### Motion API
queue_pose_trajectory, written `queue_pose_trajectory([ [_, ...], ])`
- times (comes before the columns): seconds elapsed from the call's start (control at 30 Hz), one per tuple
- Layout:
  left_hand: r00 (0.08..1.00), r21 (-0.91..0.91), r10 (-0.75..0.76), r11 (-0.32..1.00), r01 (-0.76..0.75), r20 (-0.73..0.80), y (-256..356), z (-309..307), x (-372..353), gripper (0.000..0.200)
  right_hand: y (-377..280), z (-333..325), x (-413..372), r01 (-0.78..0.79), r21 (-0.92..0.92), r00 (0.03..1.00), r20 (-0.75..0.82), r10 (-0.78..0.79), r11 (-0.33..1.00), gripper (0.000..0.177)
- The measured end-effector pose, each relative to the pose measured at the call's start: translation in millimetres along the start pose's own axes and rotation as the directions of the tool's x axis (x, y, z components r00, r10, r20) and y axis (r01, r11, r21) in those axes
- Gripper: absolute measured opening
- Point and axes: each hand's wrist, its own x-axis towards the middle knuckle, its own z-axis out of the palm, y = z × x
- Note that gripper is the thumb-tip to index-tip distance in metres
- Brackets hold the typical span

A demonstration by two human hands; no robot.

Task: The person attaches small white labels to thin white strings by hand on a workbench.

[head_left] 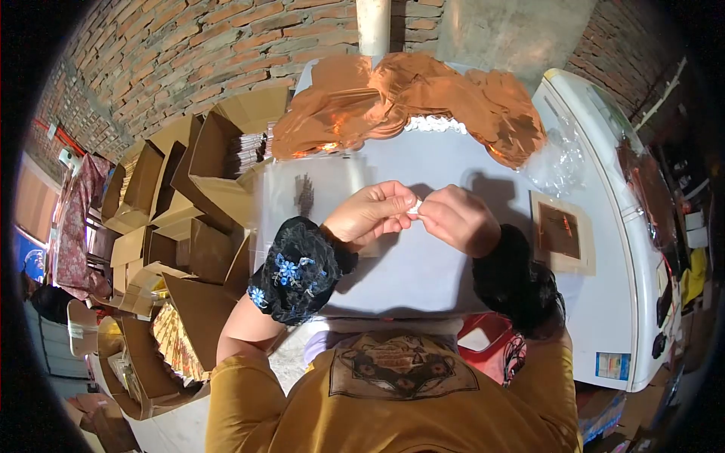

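Observation:
Over the middle of the pale tabletop [408, 279], both hands meet at the fingertips. My left hand [370, 213] pinches a small white piece [414, 208], too small to identify exactly. From the other side my right hand [459, 217] has its thumb and fingers closed on the same piece. Beyond the hands lies a spread pile of shiny copper-coloured foil sheets [340, 106], with a row of small white pieces [436, 124] along its near edge. Clear plastic sheets or bags [276, 204] with a dark bundle-like patch [303, 195] lie left of my left hand.
Cardboard boxes [219, 143] crowd the left side, some holding stacked paper items [177, 341]. A beige framed square with a brown centre [560, 232] lies right of my right hand. Crumpled clear plastic [563, 155] sits near a white appliance-like body [619, 196]. A brick wall [196, 45] stands behind.

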Motion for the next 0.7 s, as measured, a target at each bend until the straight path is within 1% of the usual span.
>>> queue_pose_trajectory([
  [0.03, 0.999, 0.046, 0.041, 0.998, -0.04, -0.025, -1, 3, -1, 0.024, -4, 2, 0, -0.178, 0.138, 0.984, -0.001, 0.18, 0.974, 0.018],
  [0.07, 0.995, 0.095, 0.085, 0.992, -0.081, -0.046, -2, 5, -1, 0.02, -9, 4, 0, -0.344, 0.268, 0.936, 0.021, 0.352, 0.9, 0.014],
  [0.1, 0.983, 0.183, 0.167, 0.971, -0.152, -0.073, -5, 8, -1, 0.016, -11, 6, 1, -0.491, 0.388, 0.859, 0.066, 0.508, 0.78, 0.01],
  [0.13, 0.952, 0.426, 0.302, 0.868, -0.255, -0.045, -6, 10, -2, 0.014, -10, 6, 2, -0.603, 0.671, 0.721, 0.229, 0.654, 0.431, 0.007],
  [0.17, 0.908, 0.635, 0.419, 0.697, -0.333, 0.016, -6, 13, -4, 0.013, -9, 6, 1, -0.597, 0.802, 0.575, 0.44, 0.69, -0.015, 0.005],
  [0.2, 0.853, 0.794, 0.511, 0.474, -0.38, 0.104, -6, 14, -5, 0.012, -9, 7, 0, -0.469, 0.753, 0.451, 0.654, 0.607, -0.461, 0.005],
  [0.23, 0.728, 0.9, 0.584, -0.011, -0.436, 0.359, -5, 9, -3, 0.011, -5, 18, -7, -0.376, 0.672, 0.387, 0.74, 0.551, -0.638, 0.007],
  [0.3, 0.673, 0.839, 0.508, -0.234, -0.492, 0.537, 0, 9, -6, 0.009, 3, 27, -17, -0.229, 0.473, 0.411, 0.839, 0.357, -0.851, 0.008],
  [0.33, 0.642, 0.786, 0.454, -0.342, -0.515, 0.618, 4, 8, -8, 0.008, 6, 30, -21, -0.155, 0.349, 0.438, 0.863, 0.253, -0.924, 0.01],
  [0.37, 0.652, 0.769, 0.41, -0.373, -0.518, 0.638, 8, 4, -7, 0.01, 8, 35, -22, -0.102, 0.3, 0.486, 0.847, 0.216, -0.949, 0.014],
  [0.4, 0.676, 0.833, 0.5, -0.212, -0.51, 0.541, 5, 1, -4, 0.012, 8, 35, -24, -0.176, 0.453, 0.426, 0.836, 0.347, -0.874, 0.015],
  [0.47, 0.726, 0.872, 0.618, 0.129, -0.473, 0.302, -7, -12, 4, 0.016, -4, 23, -8, -0.348, 0.682, 0.333, 0.732, 0.595, -0.644, 0.018],
  [0.5, 0.852, 0.807, 0.519, 0.478, -0.348, 0.061, -12, -18, 4, 0.009, -8, 12, -3, -0.476, 0.757, 0.379, 0.635, 0.673, -0.447, 0.022],
  [0.53, 0.893, 0.657, 0.446, 0.691, -0.303, -0.058, -8, -16, 3, 0.008, -7, 15, -7, -0.636, 0.762, 0.424, 0.481, 0.768, -0.126, 0.02],
  [0.57, 0.927, 0.458, 0.343, 0.856, -0.241, -0.153, -3, -11, 1, 0.007, -1, 27, -17, -0.634, 0.723, 0.58, 0.209, 0.787, 0.275, 0.022],
  [0.6, 0.952, 0.223, 0.215, 0.961, -0.166, -0.219, 0, -9, 1, 0.007, 4, 37, -26, -0.552, 0.548, 0.73, -0.045, 0.682, 0.628, 0.025],
  [0.63, 0.968, 0.085, 0.151, 0.987, -0.137, -0.199, -1, -11, 2, 0.006, 3, 33, -22, -0.495, 0.388, 0.822, -0.082, 0.564, 0.777, 0.027],
  [0.67, 0.978, 0.03, 0.08, 0.997, -0.076, -0.19, -2, -11, 2, 0.006, 1, 23, -13, -0.406, 0.212, 0.898, -0.09, 0.431, 0.889, 0.029],
  [0.7, 0.985, -0.023, 0.01, 1.0, -0.014, -0.175, -4, -11, 4, 0.006, 1, 17, -10, -0.289, 0.027, 0.954, -0.069, 0.291, 0.957, 0.032],
])
